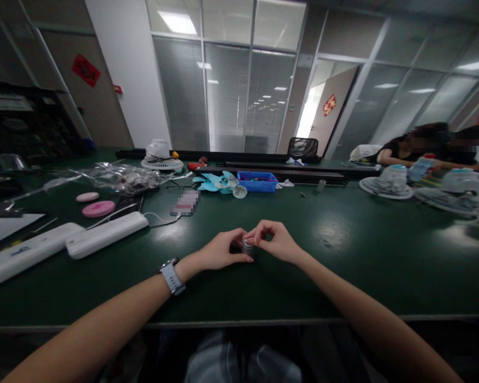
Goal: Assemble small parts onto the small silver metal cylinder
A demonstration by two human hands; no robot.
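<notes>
A small grey cylindrical part [247, 249] stands upright on the dark green table [303, 290] in front of me. My left hand [225, 249] is curled round its side, thumb toward me and fingers behind. My right hand [274, 242] reaches in from the other side, with its fingertips pinched at the top of the part. Whatever those right fingertips grip there is too small to make out. A watch with a pale strap [172, 277] is on my left wrist.
White power strips [107, 234] lie at left beside pink discs [98, 208] and a phone [187, 202]. Behind are teal fan blades [215, 182], a blue bin [259, 182] and a fan head [159, 157]. More fan heads [389, 182] and people [407, 146] are at right.
</notes>
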